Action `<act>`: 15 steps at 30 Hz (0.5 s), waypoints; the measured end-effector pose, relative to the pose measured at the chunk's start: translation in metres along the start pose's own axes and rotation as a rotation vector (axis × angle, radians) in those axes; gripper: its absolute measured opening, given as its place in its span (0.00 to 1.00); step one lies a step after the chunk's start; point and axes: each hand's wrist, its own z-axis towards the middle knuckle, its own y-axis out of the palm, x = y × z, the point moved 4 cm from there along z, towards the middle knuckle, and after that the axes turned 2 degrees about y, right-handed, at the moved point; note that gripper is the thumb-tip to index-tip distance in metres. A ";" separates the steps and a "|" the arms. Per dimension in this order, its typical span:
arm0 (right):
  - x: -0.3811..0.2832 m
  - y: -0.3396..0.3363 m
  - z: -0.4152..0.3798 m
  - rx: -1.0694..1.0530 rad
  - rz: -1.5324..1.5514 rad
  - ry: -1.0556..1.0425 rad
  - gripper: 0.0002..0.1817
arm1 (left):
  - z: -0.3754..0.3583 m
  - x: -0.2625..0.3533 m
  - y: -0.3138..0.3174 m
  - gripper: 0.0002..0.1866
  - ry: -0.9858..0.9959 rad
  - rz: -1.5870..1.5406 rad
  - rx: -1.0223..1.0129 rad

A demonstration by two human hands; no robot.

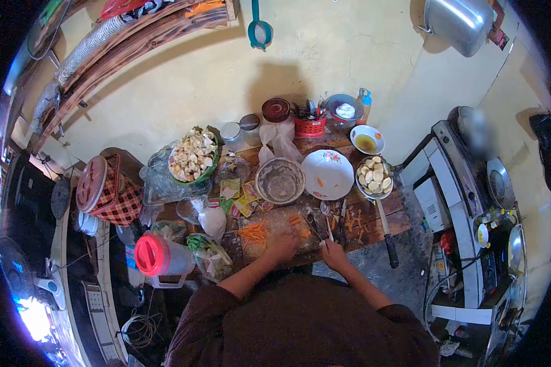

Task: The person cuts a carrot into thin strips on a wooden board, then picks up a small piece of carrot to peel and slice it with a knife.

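Note:
My left hand [283, 246] is over the floury cutting board [254, 252], its fingers low among cut carrot pieces [304, 231]; their exact pose is blurred. A pile of thin carrot strips [253, 232] lies to its left on the board. My right hand [333, 254], at the board's right side, is closed round the handle of a knife [329, 230] whose narrow blade points away from me. Orange peelings [355, 220] are scattered on the wooden table to the right. Beyond the board stand a white floral bowl [328, 176] with a few orange bits and a flour-dusted bowl [280, 181].
A pan of pale peeled pieces [374, 177] has its handle jutting over the table's right edge. Left are a pink-lidded jug [159, 257], bagged greens [209, 255] and a heaped green basket [193, 156]. Seasoning packets [246, 199] lie mid-table. A stove [453, 159] stands right.

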 end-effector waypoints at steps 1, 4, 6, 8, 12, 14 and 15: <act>-0.003 -0.002 -0.001 0.004 -0.040 -0.040 0.19 | -0.003 0.000 0.004 0.22 -0.012 0.049 -0.079; -0.009 -0.005 -0.003 -0.032 -0.067 -0.053 0.19 | -0.024 -0.004 -0.001 0.21 -0.361 -0.084 -0.055; -0.009 -0.003 -0.004 -0.077 -0.055 -0.029 0.19 | -0.038 0.003 -0.021 0.20 -0.403 0.027 -0.172; -0.011 0.003 -0.004 -0.159 -0.073 -0.064 0.20 | -0.050 0.007 -0.047 0.19 -0.449 0.138 -0.288; -0.006 0.017 -0.001 -0.235 -0.129 -0.067 0.21 | -0.062 -0.015 -0.058 0.14 -0.616 0.042 0.045; -0.005 0.025 0.001 -0.260 -0.177 -0.082 0.21 | -0.063 -0.028 -0.050 0.12 -0.592 0.031 0.248; -0.009 0.027 0.002 -0.263 -0.178 -0.082 0.21 | -0.061 -0.036 -0.049 0.10 -0.653 -0.035 0.204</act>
